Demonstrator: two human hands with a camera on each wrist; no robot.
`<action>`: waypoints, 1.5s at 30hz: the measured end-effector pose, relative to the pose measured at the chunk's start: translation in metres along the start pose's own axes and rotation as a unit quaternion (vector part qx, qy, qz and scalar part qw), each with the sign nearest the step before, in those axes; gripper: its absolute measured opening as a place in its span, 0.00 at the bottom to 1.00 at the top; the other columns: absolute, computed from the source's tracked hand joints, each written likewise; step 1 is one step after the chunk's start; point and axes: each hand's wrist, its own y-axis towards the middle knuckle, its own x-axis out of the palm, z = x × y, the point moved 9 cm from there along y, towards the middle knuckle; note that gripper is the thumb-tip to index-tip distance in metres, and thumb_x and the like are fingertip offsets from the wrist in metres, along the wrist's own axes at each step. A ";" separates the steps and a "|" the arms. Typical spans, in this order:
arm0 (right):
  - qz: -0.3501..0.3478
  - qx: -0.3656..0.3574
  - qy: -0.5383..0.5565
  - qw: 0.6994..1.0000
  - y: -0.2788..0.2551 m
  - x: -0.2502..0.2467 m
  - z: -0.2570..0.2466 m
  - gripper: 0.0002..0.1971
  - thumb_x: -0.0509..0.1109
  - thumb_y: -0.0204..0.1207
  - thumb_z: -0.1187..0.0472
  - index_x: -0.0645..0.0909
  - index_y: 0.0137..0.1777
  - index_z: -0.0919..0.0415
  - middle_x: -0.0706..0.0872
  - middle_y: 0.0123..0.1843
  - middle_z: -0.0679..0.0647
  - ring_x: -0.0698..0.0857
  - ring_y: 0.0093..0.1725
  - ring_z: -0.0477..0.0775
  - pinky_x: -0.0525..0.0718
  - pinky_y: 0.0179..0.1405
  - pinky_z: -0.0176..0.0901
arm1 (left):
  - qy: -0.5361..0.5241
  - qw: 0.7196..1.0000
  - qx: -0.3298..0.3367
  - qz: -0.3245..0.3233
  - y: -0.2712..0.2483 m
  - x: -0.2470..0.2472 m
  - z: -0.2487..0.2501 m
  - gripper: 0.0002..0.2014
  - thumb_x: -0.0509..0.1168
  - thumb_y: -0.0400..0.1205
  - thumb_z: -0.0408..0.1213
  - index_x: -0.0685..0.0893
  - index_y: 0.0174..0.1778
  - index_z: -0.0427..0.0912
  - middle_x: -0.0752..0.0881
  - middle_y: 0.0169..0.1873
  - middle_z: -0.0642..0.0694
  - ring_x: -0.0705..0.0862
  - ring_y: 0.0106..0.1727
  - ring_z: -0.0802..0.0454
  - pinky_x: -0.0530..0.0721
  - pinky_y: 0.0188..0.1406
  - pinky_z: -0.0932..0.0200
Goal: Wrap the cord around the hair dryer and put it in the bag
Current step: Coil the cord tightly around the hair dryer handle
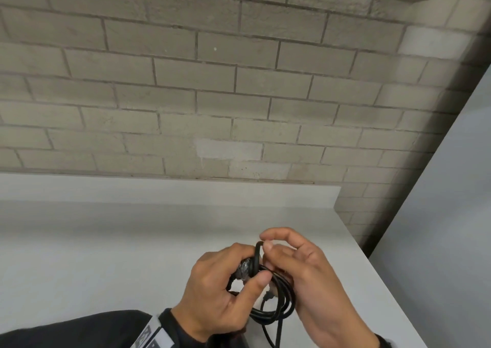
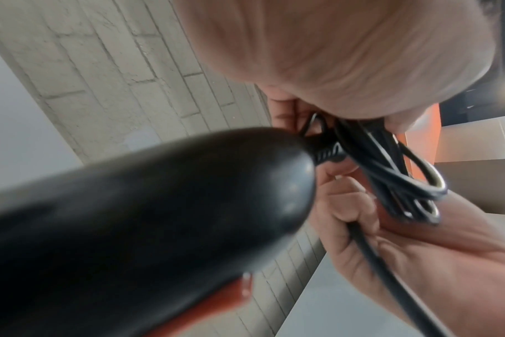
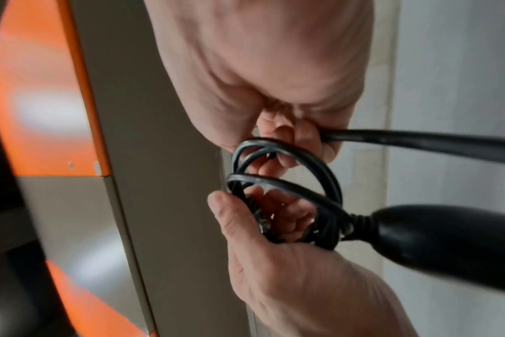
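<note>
Above the white table (image 1: 106,241) both hands work a black cord (image 1: 283,297), gathered into several loops between them. My left hand (image 1: 249,265) grips the loops where the cord (image 3: 289,173) leaves the ribbed end of the black hair dryer handle (image 3: 447,241). My right hand (image 1: 265,241) pinches a raised loop between thumb and forefinger, and a loose length of cord (image 2: 369,246) runs through its palm. In the left wrist view the handle (image 2: 159,216) fills the foreground, with a red part beneath it. The head view hides the dryer body. No bag is in view.
A grey brick wall (image 1: 212,82) rises behind the table, and a pale panel (image 1: 451,215) stands to the right past the table's edge. Orange and grey furniture (image 3: 43,114) shows in the right wrist view.
</note>
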 end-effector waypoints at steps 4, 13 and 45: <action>-0.007 0.035 0.056 0.998 -0.004 0.001 0.019 0.07 0.77 0.67 0.57 0.86 0.42 0.59 0.78 0.31 0.62 0.71 0.23 0.49 0.68 0.23 0.40 | 0.024 0.999 0.007 0.028 -0.005 -0.003 0.003 0.14 0.60 0.87 0.52 0.81 0.46 0.45 0.79 0.31 0.57 0.77 0.29 0.64 0.72 0.31 0.79; -0.003 -0.040 0.068 0.997 -0.020 -0.010 0.032 0.30 0.81 0.56 0.35 0.91 0.45 0.62 0.81 0.34 0.62 0.74 0.30 0.53 0.70 0.28 0.41 | 0.016 0.996 -0.040 0.076 -0.008 -0.006 -0.004 0.15 0.60 0.87 0.55 0.84 0.51 0.47 0.85 0.35 0.58 0.84 0.32 0.65 0.79 0.33 0.76; 0.186 -0.336 -0.437 0.813 -0.051 0.012 0.008 0.23 0.55 0.86 0.44 0.89 0.55 0.56 0.70 0.43 0.42 0.73 0.32 0.37 0.69 0.28 0.17 | 0.020 0.968 -0.236 0.082 -0.012 0.005 -0.022 0.08 0.66 0.76 0.57 0.84 0.46 0.61 0.82 0.43 0.57 0.85 0.45 0.54 0.78 0.42 0.75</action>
